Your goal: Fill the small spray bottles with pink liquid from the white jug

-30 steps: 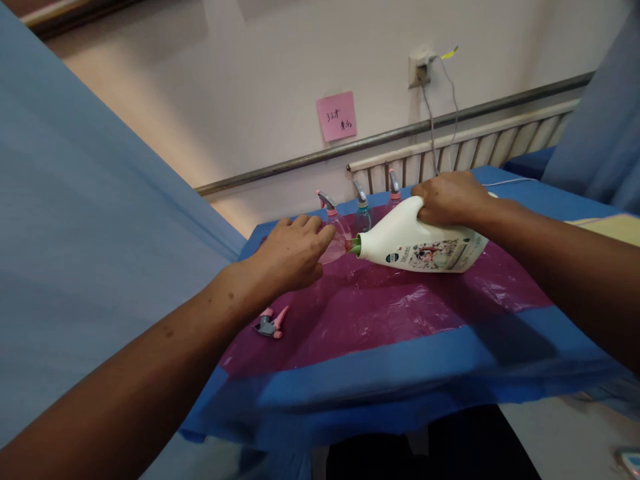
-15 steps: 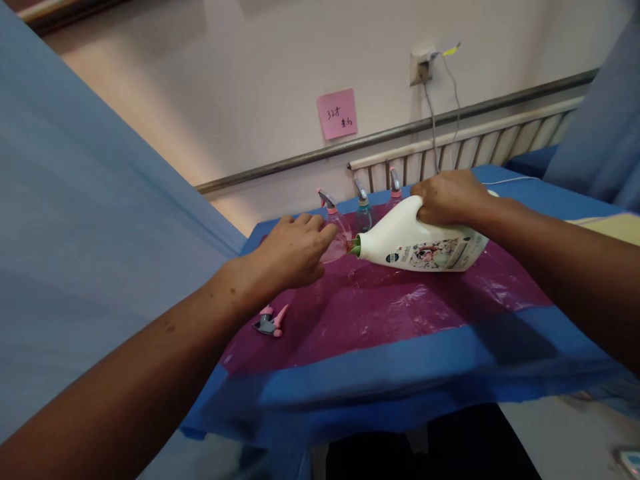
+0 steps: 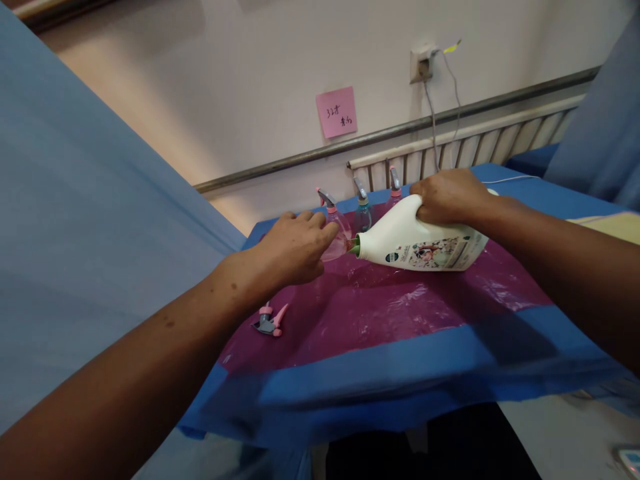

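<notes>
My right hand (image 3: 447, 193) is wrapped round the handle of a large white detergent jug (image 3: 425, 247), tipped nearly flat with its mouth to the left. The jug's green spout (image 3: 354, 245) meets the neck of a clear pink spray bottle (image 3: 334, 251), which has no sprayer on it. Curled fingers of my left hand (image 3: 297, 248) close round this bottle and hide most of its body. Whether liquid flows cannot be made out. A loose grey and pink trigger sprayer (image 3: 270, 321) lies to the left, below my left wrist.
Behind the hands stand a pink spray bottle (image 3: 341, 221), a blue one (image 3: 363, 217) and another pink one (image 3: 395, 197), all with sprayers. Purple plastic sheeting (image 3: 370, 310) covers part of the blue tablecloth (image 3: 400, 360). A blue curtain (image 3: 100, 200) hangs at left.
Almost nothing differs. Both hands, the jug and the bottle keep their places, with only a very slight shift of the view.
</notes>
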A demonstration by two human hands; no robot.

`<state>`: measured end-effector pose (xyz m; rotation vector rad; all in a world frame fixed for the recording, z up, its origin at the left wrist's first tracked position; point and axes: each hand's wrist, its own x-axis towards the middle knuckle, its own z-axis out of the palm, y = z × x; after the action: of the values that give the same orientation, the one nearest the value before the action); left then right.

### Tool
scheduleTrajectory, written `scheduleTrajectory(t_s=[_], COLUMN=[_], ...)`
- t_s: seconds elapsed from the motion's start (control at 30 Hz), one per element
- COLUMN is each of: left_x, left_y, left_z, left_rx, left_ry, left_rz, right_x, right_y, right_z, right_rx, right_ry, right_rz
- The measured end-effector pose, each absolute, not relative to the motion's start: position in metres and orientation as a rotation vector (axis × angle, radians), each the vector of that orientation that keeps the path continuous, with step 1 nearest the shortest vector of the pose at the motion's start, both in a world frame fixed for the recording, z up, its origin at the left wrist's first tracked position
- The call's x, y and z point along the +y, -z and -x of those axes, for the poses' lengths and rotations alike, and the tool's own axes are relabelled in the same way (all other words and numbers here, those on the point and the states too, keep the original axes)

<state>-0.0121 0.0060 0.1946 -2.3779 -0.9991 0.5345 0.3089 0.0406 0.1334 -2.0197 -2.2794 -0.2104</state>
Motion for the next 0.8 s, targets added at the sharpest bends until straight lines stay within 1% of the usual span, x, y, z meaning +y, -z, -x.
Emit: scheduleTrajectory(t_s=[0.27,0.8], left_x=[0.0089,0.0119], left_y=[-0.1947,-0.1985], left_z=[0.01,0.0075], left_rx=[-0.955,-0.878], left_ry=[-0.502,-0.526], left_rz=[2.392,2.368], right_x=[0.0415,0.0455], right_y=[-0.1346,-0.1324], right_z=[-0.3079,-0.31], right_rx=[-2.314,-2.308], right_ry=[0.264,0.221], right_rz=[2.025,2.003])
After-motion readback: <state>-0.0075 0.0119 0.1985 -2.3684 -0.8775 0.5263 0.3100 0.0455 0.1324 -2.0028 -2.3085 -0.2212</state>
